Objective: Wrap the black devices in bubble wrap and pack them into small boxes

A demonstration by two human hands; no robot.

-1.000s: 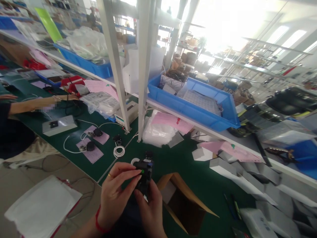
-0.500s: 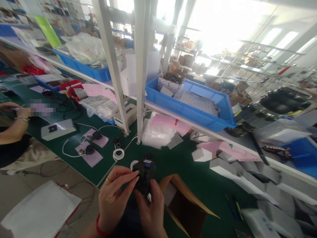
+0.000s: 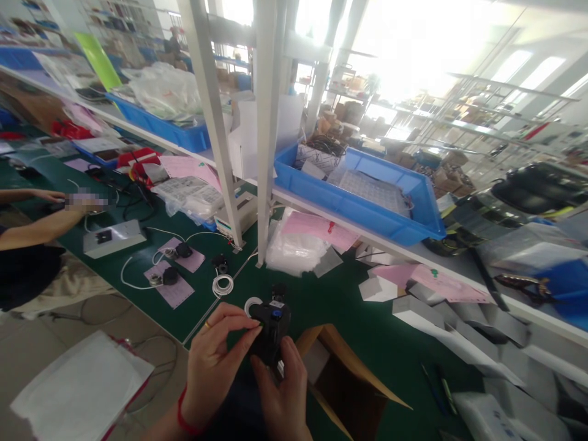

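Fingers (image 3: 235,313) of the left hand (image 3: 215,362) are pinched closed on the upper edge of a small black device (image 3: 272,324), while the right hand (image 3: 281,395) cups it from below, thumb up along its side. The device is held above the near edge of the green worktop (image 3: 367,318), just left of an open cardboard box (image 3: 342,383). A white tape ring (image 3: 251,302) lies just behind it, and a co-worker's arm (image 3: 41,222) rests at far left
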